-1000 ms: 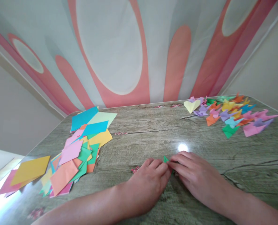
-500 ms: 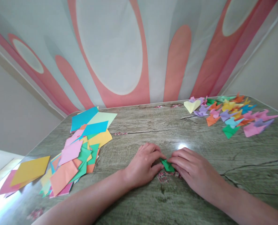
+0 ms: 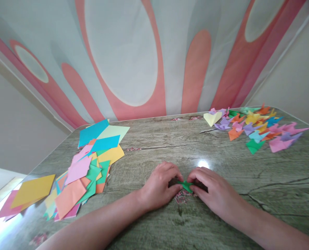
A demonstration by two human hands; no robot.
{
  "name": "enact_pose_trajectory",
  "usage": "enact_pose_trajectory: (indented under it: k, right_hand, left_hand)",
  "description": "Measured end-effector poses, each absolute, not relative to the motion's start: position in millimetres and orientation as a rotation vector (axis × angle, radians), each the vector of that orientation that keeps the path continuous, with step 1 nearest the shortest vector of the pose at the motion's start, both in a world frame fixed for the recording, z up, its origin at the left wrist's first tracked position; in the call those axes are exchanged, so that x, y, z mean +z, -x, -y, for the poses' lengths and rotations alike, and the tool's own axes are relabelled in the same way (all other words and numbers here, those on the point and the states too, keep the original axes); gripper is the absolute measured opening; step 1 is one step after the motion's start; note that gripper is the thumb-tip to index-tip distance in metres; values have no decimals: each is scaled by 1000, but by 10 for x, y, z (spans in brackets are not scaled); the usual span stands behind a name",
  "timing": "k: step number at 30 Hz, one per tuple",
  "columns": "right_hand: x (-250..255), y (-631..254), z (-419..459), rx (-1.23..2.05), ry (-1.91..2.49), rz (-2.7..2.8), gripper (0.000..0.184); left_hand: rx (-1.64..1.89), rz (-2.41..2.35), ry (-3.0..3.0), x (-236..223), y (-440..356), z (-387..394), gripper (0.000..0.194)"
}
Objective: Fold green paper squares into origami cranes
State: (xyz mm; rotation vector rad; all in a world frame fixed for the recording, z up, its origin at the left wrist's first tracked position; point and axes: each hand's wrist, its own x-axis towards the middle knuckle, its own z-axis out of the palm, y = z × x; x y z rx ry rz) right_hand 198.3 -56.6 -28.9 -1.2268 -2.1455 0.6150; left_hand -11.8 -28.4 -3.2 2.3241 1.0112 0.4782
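The green paper sits on or just above the bench, long axis sideways, right end slanting nearer the person. The left hand and right hand pinch opposite ends, fingers nearly closed. Open bench lies beyond, between loose sheets and folded shapes. Since half a second ago, the paper looks flatter.

The left hand points toward two o'clock, the right hand toward ten, both pinching; bare forearms slant in from eight and four.
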Motion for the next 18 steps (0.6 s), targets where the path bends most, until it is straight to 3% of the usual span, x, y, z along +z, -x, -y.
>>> enact_pose_trajectory:
  k: [8,12,18]
  right_hand:
    - [-199,-1982,520,732,1085,2032,14]
    - [-165,-2042,464,590,1060,1975,16]
    - [-172,-2255,327,370,1174,1844,14]
  left_hand:
    - [363,-1034,-1654,66,24,279,23]
    - [241,-896,-1178,69,-58,182,32]
    - [468,-885,-1071,161,-267,-91,26]
